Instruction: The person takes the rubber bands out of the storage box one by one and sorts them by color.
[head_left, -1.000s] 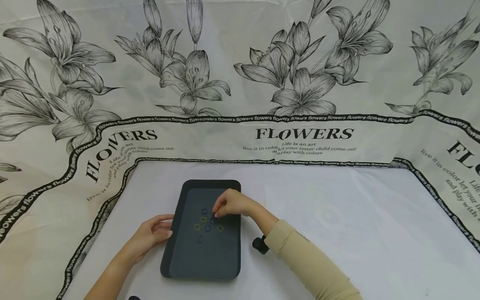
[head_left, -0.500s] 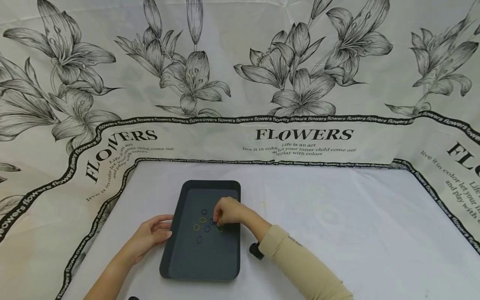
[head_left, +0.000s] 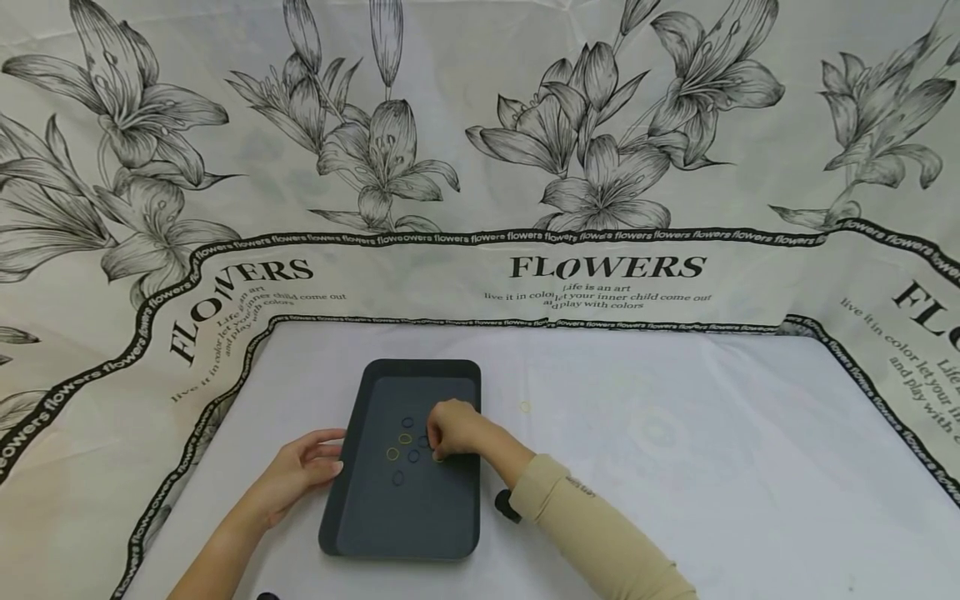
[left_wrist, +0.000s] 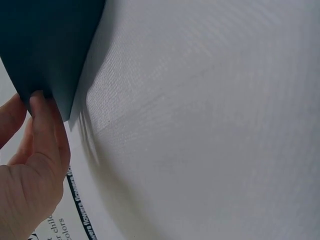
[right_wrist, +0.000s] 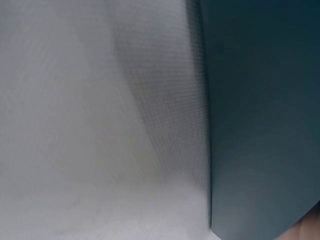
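A dark grey tray (head_left: 405, 525) lies on the white table, with several thin rings inside. Yellow rings (head_left: 393, 454) and dark blue rings (head_left: 414, 456) are grouped around its middle. My right hand (head_left: 456, 429) reaches in over the right rim, fingers bent downward. Its fingertips pinch at a yellow ring (head_left: 438, 459), which they mostly cover. At the left side, my left hand (head_left: 298, 468) touches the tray's outer wall with fairly straight fingers. The left wrist view shows those fingers (left_wrist: 42, 125) against the wall. In the right wrist view the tray wall hides the fingertips.
Another yellow ring (head_left: 525, 407) lies on the white tablecloth (head_left: 675, 483) right of the tray. A black device (head_left: 507, 505) sits under the right forearm. Flower-printed cloth (head_left: 600, 158) rises behind the table and along its sides.
My right hand has moved down and toward me inside the tray, reaching the rightmost yellow ring. The yellow ring on the tablecloth has come into sight. My left hand has stayed put.
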